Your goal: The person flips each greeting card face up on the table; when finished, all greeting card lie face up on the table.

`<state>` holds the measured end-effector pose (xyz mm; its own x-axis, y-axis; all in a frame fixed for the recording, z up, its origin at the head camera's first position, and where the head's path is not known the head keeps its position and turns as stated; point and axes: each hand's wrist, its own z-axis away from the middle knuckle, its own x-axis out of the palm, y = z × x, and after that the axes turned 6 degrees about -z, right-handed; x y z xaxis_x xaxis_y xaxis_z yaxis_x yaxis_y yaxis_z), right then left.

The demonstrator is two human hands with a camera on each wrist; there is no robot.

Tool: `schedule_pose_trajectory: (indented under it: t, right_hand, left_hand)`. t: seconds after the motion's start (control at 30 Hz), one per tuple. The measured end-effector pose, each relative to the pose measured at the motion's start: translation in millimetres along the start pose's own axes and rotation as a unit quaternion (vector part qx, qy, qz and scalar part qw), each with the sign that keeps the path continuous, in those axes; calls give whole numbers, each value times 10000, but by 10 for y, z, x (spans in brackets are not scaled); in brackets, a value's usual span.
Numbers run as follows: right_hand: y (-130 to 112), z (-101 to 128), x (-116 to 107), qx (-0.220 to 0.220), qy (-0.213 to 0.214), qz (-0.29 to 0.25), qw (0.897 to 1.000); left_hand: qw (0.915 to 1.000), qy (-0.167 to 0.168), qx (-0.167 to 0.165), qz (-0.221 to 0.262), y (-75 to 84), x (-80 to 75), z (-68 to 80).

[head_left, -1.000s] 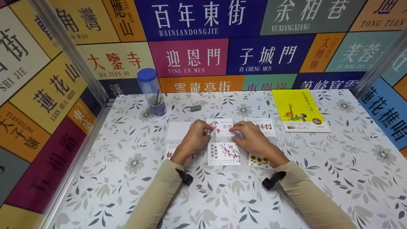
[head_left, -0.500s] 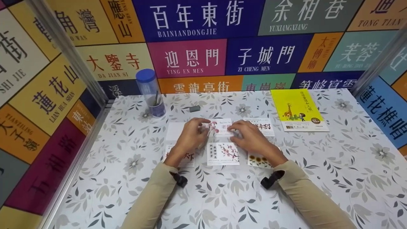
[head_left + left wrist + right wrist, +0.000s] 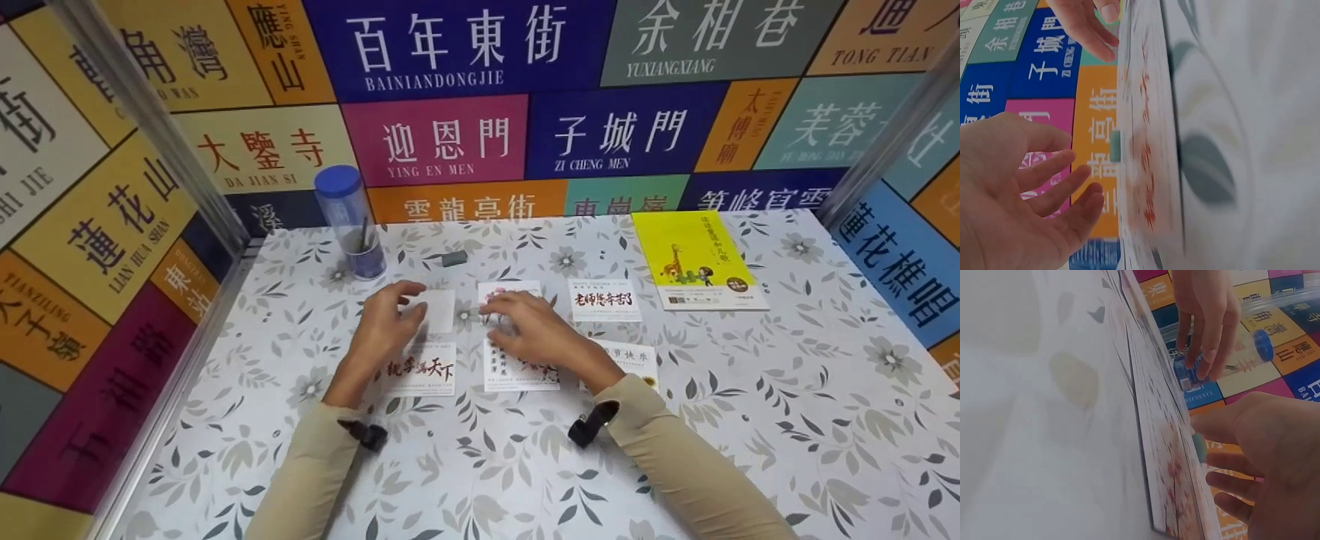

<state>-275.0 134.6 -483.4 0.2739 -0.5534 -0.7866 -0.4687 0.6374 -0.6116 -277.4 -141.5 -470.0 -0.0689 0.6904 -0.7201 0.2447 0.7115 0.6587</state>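
Small printed cards lie in two rows on the table. My left hand (image 3: pixel 384 326) hovers at the blank white card (image 3: pixel 441 311), fingers loosely bent with nothing between them. Below it is the card with dark red writing (image 3: pixel 420 369). My right hand (image 3: pixel 541 334) reaches across the pink-flower card (image 3: pixel 517 287), partly hiding it and the blossom card (image 3: pixel 517 384) nearer me; its relaxed fingers hold nothing. The right column has another red-lettered card (image 3: pixel 606 301) and, partly behind my right wrist, a sunflower card (image 3: pixel 630 356). Both wrist views show fingers apart, beside the cards.
Behind the cards stands a clear tube with a blue lid (image 3: pixel 349 225), a dark stick inside. A small grey-green piece (image 3: pixel 454 259) lies near it. A yellow booklet (image 3: pixel 697 259) rests at the back right. Sign-covered panels (image 3: pixel 435 142) border the leaf-patterned table (image 3: pixel 300 465).
My left hand has moved left from the pink-flower card to the blank card. My right hand has shifted left over the middle cards, uncovering more of the right-hand ones.
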Motion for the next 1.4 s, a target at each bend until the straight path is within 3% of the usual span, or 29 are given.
schedule_pose_trajectory:
  t: [0.2, 0.4, 0.57, 0.8, 1.03, 1.27, 1.4]
  right_hand:
    - [-160, -189, 165, -343, -196, 31, 9992]
    - [-273, -278, 261, -383, -333, 229, 9985]
    - [-317, -254, 308, -264, -567, 387, 9973]
    - [-328, -250, 325, -272, -490, 481, 9973]
    - [-336, -245, 317, -281, -473, 423, 9976]
    - [-349, -235, 316, -261, -478, 378, 9978]
    - [-352, -229, 326, -296, -440, 356, 9980]
  left_hand:
    - [9980, -53, -523, -340, -214, -142, 73]
    - [9954, -184, -701, -626, -298, -202, 83]
    - [9947, -319, -720, -666, -296, -202, 89]
    - [9938, -479, -862, -511, -240, -190, 88]
    - [9934, -379, -883, -628, -213, -162, 94]
    - [9937, -586, -946, -132, -190, -148, 86]
    - [9940, -345, -975, 366, -224, -149, 80]
